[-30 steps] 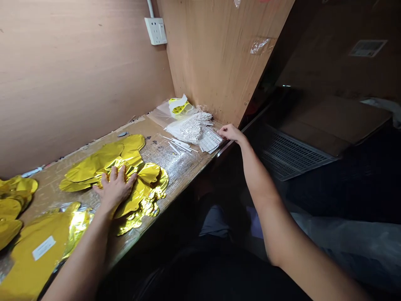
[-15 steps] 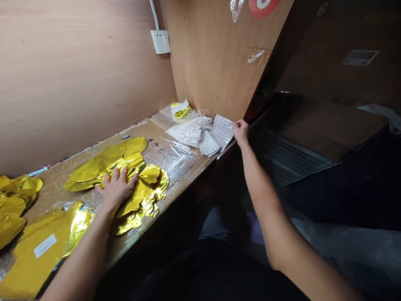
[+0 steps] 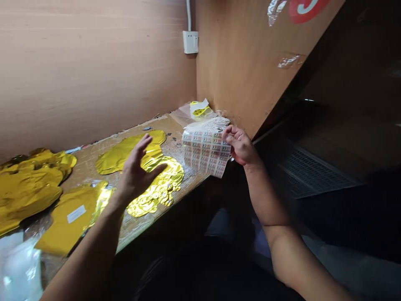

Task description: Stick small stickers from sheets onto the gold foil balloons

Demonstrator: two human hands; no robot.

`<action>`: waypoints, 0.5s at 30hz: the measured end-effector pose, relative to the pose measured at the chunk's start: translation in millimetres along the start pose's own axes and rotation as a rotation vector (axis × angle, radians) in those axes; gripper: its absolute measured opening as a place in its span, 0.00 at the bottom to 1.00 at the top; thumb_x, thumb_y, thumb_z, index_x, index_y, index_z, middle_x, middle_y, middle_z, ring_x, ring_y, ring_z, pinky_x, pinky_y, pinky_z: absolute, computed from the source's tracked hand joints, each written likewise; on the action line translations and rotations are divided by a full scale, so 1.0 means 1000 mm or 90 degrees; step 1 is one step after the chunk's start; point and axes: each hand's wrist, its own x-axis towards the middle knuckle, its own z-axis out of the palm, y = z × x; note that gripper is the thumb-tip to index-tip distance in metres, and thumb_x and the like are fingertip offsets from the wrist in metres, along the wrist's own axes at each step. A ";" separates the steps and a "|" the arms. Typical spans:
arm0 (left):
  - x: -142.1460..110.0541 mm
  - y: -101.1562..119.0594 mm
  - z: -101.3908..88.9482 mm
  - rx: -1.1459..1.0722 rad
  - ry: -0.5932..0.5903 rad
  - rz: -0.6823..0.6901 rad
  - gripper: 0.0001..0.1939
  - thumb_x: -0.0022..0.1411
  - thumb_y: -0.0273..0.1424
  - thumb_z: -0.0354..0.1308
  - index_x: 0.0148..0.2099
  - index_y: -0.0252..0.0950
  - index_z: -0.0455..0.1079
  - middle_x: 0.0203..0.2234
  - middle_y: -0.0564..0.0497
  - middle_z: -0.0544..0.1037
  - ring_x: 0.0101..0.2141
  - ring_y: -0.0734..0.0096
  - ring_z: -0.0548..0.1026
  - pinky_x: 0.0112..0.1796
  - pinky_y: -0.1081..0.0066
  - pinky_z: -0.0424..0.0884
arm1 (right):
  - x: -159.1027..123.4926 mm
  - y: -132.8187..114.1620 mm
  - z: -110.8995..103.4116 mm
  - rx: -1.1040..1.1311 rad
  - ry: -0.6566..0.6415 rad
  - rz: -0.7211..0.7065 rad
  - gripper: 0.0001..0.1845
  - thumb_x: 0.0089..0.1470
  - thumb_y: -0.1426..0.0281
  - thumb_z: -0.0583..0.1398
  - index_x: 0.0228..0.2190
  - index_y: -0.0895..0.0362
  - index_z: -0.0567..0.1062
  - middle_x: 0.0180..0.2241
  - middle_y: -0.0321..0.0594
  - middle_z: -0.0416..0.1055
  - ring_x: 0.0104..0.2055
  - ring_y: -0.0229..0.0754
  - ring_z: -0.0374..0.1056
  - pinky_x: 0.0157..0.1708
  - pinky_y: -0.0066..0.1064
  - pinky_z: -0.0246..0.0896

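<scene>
Pinched at its right edge, a sheet of small printed stickers [image 3: 205, 152] hangs from my right hand [image 3: 241, 146] over the front edge of the bench. My left hand [image 3: 136, 173] is raised with its fingers apart and thumb out, holding nothing. Beneath and beyond it are shiny gold foil balloons [image 3: 163, 184], lying flat in overlapping layers. A bundle of thin white sticks [image 3: 219, 123] lies just behind the sticker sheet, partly hidden by it.
More gold foil pieces [image 3: 28, 184] are heaped at the left. Closer in lies a gold packet with a white label [image 3: 76, 213], beside clear plastic bags [image 3: 21, 267]. A yellow-and-white roll [image 3: 200, 108] sits in the back corner, below a wall socket [image 3: 191, 42].
My left hand has lifted off the gold foil and opened. My right hand has brought the sticker sheet up and leftward from beside the white sticks. The view has shifted left.
</scene>
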 end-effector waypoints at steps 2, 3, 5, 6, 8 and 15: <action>-0.005 0.018 -0.001 -0.036 -0.004 0.070 0.52 0.61 0.58 0.67 0.78 0.48 0.51 0.78 0.42 0.53 0.74 0.39 0.57 0.66 0.42 0.67 | -0.007 0.012 0.035 0.048 -0.057 0.061 0.22 0.50 0.56 0.74 0.33 0.53 0.70 0.28 0.31 0.71 0.26 0.35 0.66 0.28 0.28 0.69; -0.007 0.021 -0.003 -0.055 -0.015 0.091 0.54 0.58 0.58 0.69 0.78 0.48 0.52 0.78 0.41 0.51 0.74 0.38 0.55 0.66 0.41 0.66 | -0.010 0.020 0.049 0.066 -0.081 0.086 0.22 0.50 0.55 0.74 0.33 0.53 0.71 0.27 0.31 0.71 0.25 0.35 0.65 0.27 0.28 0.69; -0.011 0.019 -0.006 -0.104 -0.057 0.125 0.52 0.57 0.56 0.72 0.76 0.47 0.57 0.77 0.40 0.56 0.74 0.40 0.58 0.67 0.41 0.65 | -0.014 0.035 0.072 0.091 -0.123 0.127 0.23 0.49 0.54 0.75 0.33 0.53 0.71 0.26 0.30 0.69 0.24 0.34 0.63 0.26 0.28 0.69; -0.013 0.015 -0.007 -0.137 -0.080 0.128 0.47 0.58 0.53 0.73 0.73 0.46 0.63 0.74 0.39 0.62 0.71 0.42 0.63 0.66 0.43 0.67 | -0.015 0.043 0.080 0.098 -0.144 0.146 0.24 0.50 0.53 0.75 0.33 0.53 0.71 0.25 0.29 0.68 0.24 0.34 0.62 0.26 0.28 0.69; -0.019 0.005 -0.008 -0.222 -0.110 0.075 0.34 0.60 0.49 0.72 0.64 0.41 0.74 0.61 0.39 0.79 0.59 0.49 0.78 0.58 0.51 0.76 | -0.016 0.057 0.091 0.083 -0.174 0.172 0.24 0.51 0.51 0.74 0.32 0.53 0.71 0.24 0.28 0.67 0.23 0.34 0.61 0.25 0.28 0.67; -0.042 -0.019 -0.001 -0.438 -0.223 -0.178 0.20 0.60 0.45 0.73 0.41 0.32 0.81 0.25 0.49 0.80 0.25 0.71 0.77 0.27 0.72 0.72 | -0.017 0.052 0.102 -0.296 -0.196 -0.122 0.22 0.54 0.55 0.74 0.48 0.49 0.82 0.54 0.43 0.79 0.59 0.52 0.72 0.60 0.46 0.66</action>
